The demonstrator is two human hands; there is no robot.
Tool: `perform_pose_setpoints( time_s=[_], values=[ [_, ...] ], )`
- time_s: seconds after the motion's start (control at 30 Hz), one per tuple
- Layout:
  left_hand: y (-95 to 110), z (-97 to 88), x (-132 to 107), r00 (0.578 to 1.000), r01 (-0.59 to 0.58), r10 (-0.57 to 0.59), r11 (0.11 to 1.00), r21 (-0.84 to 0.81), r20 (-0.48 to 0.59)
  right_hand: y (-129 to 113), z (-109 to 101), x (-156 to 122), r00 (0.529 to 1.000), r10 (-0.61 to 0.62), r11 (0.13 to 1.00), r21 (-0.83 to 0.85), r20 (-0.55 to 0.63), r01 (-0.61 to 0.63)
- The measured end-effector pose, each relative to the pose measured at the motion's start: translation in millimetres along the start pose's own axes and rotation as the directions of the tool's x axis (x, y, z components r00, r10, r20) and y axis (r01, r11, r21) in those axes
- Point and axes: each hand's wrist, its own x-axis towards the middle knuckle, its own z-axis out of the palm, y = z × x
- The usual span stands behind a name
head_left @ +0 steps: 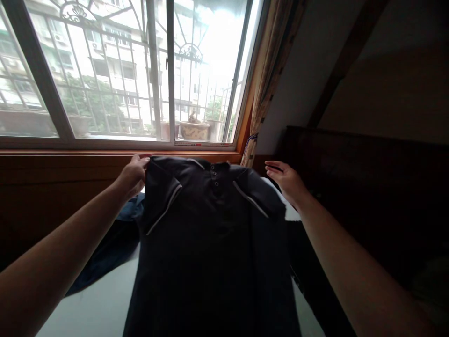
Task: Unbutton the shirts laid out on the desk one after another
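Observation:
A dark polo shirt (213, 252) with white-trimmed sleeves and a short buttoned placket spreads across the middle of the view, its collar toward the window. My left hand (135, 173) pinches the shirt's upper left shoulder edge, holding that side up. Off to the right, my right hand (285, 180) is beside the other shoulder, fingers stretched out and apart, with no cloth visible between them. The right sleeve sags below that hand. The shirt's lower hem runs out of the picture at the bottom.
Beneath the shirt lies a pale surface (94, 299). Dark blue clothing (108, 252) lies at left, and more black cloth (315, 271) at right. Beyond are a wooden sill (70, 161), a barred window (122, 70) and a tied curtain (259, 103).

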Motion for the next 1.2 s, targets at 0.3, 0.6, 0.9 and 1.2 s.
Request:
perform_pose_setpoints(
  time_s=[0.3,0.6,0.9,1.2],
  values=[
    [-81.2,38.9,-87.1,0.886,-0.436,0.207,0.675,0.595,0.415,-14.3,60.7,-146.9,0.916,0.006,1.000,0.026,0.401,-0.017],
    [-129.4,59.4,-204.2,0.666,-0.713,0.007,0.300,0.634,0.746,-39.1,73.7,-271.1,0.677,0.001,0.942,-0.228,0.736,0.247],
    [-109.6,42.4,-226.3,0.601,-0.748,0.020,0.367,0.553,0.799,-54.2,48.1,-295.9,0.695,-0.020,0.913,-0.271,0.718,0.306],
    [-56.3,50.4,-243.2,0.181,-0.777,-0.129,0.588,0.222,0.975,-86.9,22.5,-259.5,0.263,-0.139,0.988,0.116,0.955,0.101]
  ],
)
